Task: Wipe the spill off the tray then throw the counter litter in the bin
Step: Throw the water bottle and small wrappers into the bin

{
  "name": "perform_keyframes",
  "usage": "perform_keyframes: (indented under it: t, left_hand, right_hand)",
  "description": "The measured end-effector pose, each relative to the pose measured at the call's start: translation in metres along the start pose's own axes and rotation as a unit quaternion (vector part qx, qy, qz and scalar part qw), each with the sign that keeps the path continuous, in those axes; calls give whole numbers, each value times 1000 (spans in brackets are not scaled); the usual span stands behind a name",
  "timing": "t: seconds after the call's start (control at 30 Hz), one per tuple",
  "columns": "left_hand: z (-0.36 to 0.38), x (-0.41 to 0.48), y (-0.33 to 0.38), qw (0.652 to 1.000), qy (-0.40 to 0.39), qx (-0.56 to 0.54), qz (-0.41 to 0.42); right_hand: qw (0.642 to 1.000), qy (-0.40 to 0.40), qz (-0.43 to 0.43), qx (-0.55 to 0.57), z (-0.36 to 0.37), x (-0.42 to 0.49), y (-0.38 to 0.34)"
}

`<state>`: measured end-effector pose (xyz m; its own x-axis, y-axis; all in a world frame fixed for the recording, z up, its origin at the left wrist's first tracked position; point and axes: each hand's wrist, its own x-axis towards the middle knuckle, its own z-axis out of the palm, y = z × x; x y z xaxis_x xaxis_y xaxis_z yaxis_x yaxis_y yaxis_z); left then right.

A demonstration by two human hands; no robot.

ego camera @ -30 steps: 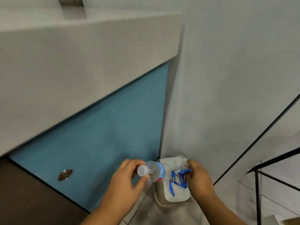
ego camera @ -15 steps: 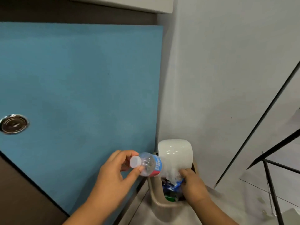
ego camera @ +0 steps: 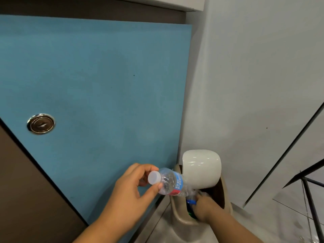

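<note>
A beige bin [ego camera: 177, 215] stands on the floor in the corner, its white swing lid [ego camera: 201, 168] tipped up and back. My left hand [ego camera: 133, 190] pinches a clear plastic bottle [ego camera: 169, 183] near its white cap, the bottle's far end pointing into the bin mouth. My right hand [ego camera: 207, 208] reaches down inside the bin opening, holding a blue and white wrapper [ego camera: 191, 201] of which only a small part shows. The tray is out of view.
A blue cabinet door [ego camera: 98, 95] with a round metal lock [ego camera: 40, 123] fills the left. A grey wall [ego camera: 254, 76] rises behind the bin. Black stair railing [ego camera: 310, 204] runs at the right edge. A pale counter edge [ego camera: 192, 4] shows at the top.
The bin lid swung open. My right hand pushed the wrapper down into the bin, and my left hand brought the bottle's end to the opening. The view dropped toward the floor.
</note>
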<state>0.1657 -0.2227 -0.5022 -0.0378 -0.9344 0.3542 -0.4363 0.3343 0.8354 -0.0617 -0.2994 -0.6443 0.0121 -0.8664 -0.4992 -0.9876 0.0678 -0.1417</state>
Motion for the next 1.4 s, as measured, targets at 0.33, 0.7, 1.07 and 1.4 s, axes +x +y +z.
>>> perform_keyframes:
  t: [0.33, 0.7, 1.07, 1.4]
  left_hand:
    - [18, 11, -4, 999, -25, -11, 16]
    - [46, 20, -12, 994, -88, 47, 33]
    - [94, 28, -13, 984, -164, 65, -2]
    - [58, 3, -60, 993, -87, 51, -69]
  right_hand:
    - [988, 2, -41, -147, 7, -1, 17]
    - [880, 335, -130, 309, -27, -36, 25]
    - [886, 291, -259, 253, -31, -72, 19]
    - [922, 240, -183, 241, -15, -49, 36]
